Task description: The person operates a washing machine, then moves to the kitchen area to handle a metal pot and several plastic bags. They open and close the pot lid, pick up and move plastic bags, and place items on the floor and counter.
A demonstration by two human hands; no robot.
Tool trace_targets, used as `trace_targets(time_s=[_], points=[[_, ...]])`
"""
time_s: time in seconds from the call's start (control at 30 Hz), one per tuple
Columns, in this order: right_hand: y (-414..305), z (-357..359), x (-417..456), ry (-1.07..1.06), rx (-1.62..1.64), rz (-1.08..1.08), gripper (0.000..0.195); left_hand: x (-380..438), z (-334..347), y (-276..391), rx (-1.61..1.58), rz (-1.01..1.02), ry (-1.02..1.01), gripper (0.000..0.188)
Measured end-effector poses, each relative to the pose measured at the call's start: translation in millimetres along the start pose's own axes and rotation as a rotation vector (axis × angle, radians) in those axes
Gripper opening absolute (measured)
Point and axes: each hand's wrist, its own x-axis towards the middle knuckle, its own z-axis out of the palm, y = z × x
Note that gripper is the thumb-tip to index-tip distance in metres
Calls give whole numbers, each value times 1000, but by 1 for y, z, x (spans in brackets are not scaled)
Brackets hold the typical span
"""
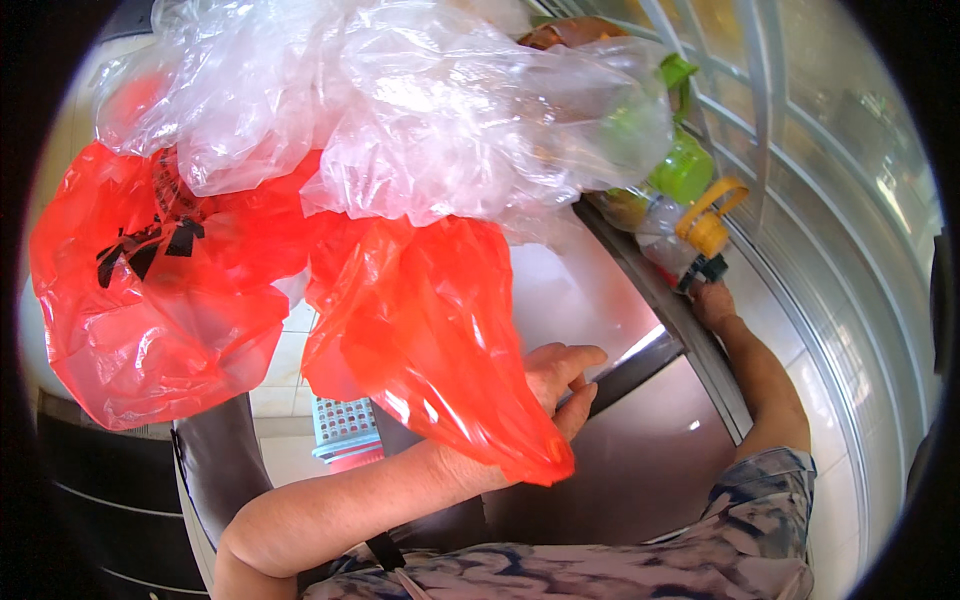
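Observation:
My left hand reaches out from under a red plastic bag that drapes over its back and wrist. Its thumb and index finger stand apart with nothing between them. On the right, my right hand is at the dark cap of a clear plastic bottle; its fingertips are partly hidden, so I cannot tell whether they grip. Beside that cap are a bottle's yellow cap with a loop handle and a green cap. A large heap of clear plastic bags covers part of these bottles.
Another red bag with black print hangs at the left. A metal-framed glass partition runs along the right, beside a dark ledge. Below are a light-blue plastic basket, a grey padded seat part and dark drawers.

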Motion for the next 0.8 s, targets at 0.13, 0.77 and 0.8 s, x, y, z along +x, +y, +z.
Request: trace_targets(time_s=[0.13,0.77,0.8], points=[[27,-19,-39,101,-82,-90,12,-7,14,12,-66,65,5,26],[52,-177,-262,156,242,-30,14,-124,21,151,363,290,-235,57],[49,-190,-279,174,259,-38,14,-131,16,160,385,288,-236,57]])
